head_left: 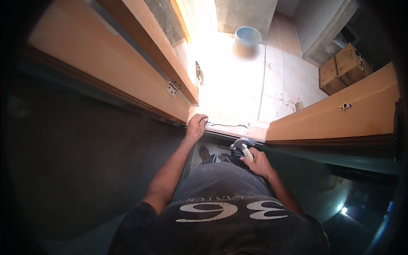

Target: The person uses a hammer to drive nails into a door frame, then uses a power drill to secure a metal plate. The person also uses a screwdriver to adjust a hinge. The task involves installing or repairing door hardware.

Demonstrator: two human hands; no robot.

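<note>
My right hand [258,163] is closed around the pale handle of a claw hammer [244,143], its metal head just in front of the sill. On the left, my left hand [196,127] rests at the corner of the wooden sill [259,131], fingers pinched together. What they hold, if anything, is too small to make out. Beside those fingertips lies a slim silvery metal hook [228,124], stretched along the sill toward the right.
A wooden shutter [148,46] with a metal hinge [172,89] stands at left. On the right wooden panel [335,114] sits a small metal fitting [345,106]. Beyond are a blue bucket [248,34] and cardboard boxes [345,68] on the tiled floor [274,83].
</note>
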